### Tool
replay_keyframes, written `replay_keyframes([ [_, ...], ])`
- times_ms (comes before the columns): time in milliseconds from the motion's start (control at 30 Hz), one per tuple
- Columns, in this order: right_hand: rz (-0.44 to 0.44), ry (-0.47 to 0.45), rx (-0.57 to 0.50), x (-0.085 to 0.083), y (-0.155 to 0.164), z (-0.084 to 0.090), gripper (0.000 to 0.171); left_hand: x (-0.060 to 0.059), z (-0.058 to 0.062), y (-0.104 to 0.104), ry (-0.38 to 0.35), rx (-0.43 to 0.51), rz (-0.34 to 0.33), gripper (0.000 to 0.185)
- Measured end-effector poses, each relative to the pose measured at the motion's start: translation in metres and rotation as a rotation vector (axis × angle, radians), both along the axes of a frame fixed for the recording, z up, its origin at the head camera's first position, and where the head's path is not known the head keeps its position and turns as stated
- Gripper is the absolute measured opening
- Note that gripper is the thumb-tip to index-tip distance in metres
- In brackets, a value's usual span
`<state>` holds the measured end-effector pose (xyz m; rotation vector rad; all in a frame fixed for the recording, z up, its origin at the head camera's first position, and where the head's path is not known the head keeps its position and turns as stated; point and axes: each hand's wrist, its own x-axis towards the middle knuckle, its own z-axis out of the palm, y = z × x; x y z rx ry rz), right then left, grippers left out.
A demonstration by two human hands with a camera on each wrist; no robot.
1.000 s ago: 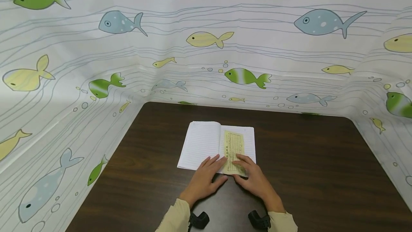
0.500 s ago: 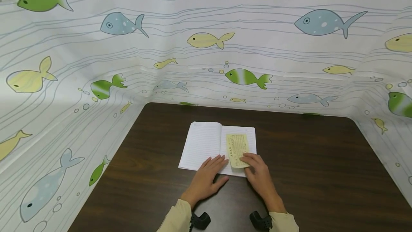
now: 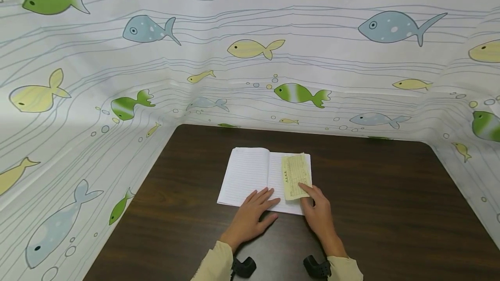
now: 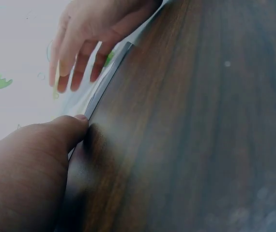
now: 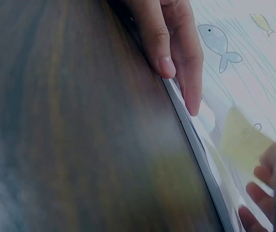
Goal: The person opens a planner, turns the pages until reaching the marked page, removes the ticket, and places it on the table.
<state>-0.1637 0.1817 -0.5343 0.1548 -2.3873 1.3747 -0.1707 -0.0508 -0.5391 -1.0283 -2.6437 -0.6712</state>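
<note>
Yellow rectangular paper slip (image 3: pixel 294 174) looked light, flimsy, best edge-held. The right grip (image 3: pixel 318 211) pinched it; the left grip (image 3: pixel 250 217) lay spread, empty.

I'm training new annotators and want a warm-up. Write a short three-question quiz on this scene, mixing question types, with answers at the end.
1. Which hand is holding the yellow slip?
2. True or false: the notebook is closed.
3. Where does the left hand rest?
A. On the yellow slip
B. On the near part of the notebook
C. On the fish-print backdrop

Key:
1. The right hand, which pinches the slip near its lower right corner.
2. False: it lies open on the table, its lined pages showing.
3. B.
</note>
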Motion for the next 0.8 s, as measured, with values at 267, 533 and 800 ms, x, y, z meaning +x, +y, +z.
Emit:
replay_keyframes([
  [267, 0.098, -0.034, -0.174, 0.004, -0.004, 0.012, 0.035, -0.002, 0.000, 0.000, -0.027, 0.005, 0.000, 0.046],
  [533, -0.056, 0.016, -0.255, 0.002, -0.005, 0.013, 0.029, -0.001, -0.001, 0.000, -0.008, 0.009, -0.002, 0.045],
  [800, -0.156, 0.034, -0.188, -0.003, 0.009, 0.001, 0.031, -0.001, 0.000, 0.000, -0.009, 0.008, -0.006, 0.045],
])
